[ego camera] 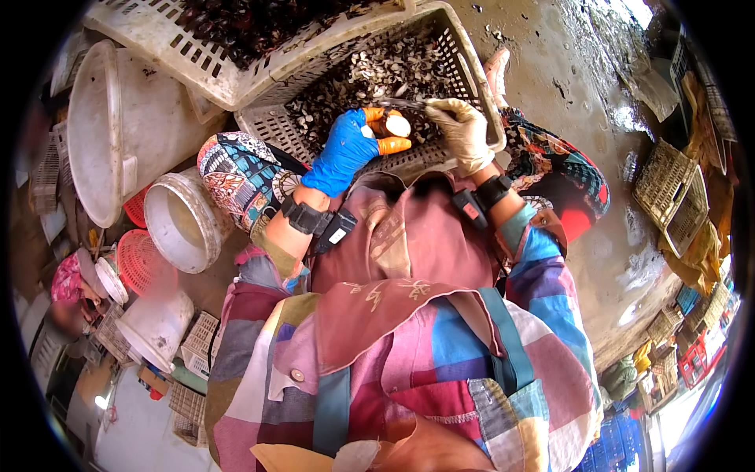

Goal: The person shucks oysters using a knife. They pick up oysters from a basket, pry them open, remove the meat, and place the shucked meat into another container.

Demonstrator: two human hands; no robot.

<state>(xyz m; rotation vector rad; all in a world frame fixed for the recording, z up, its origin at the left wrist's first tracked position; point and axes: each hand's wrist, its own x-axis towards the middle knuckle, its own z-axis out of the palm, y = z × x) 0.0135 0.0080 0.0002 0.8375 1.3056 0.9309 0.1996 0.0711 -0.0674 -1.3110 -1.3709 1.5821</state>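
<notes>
My left hand [348, 144], in a blue glove with orange finger covers, grips a small round shellfish [397, 125] with a pale face and a dark side. Opposite it, my right hand [463, 131] wears a thin whitish glove and pinches a slim metal tool [407, 104]. The tool's tip points left, just above the shellfish; its exact kind is unclear. Below both hands stands a white plastic basket [259, 123] with slotted walls, between my knees. Pale and dark shell-like pieces [377, 71] cover its bottom.
Another slotted basket [159, 38] with dark reddish shellfish [236, 26] overlaps the far left rim. White buckets [183, 221], a large tub [94, 135] and a red colander [144, 262] stand left. A person [74, 283] sits beyond them. A crate [672, 194] lies on the wet floor [548, 76] at right.
</notes>
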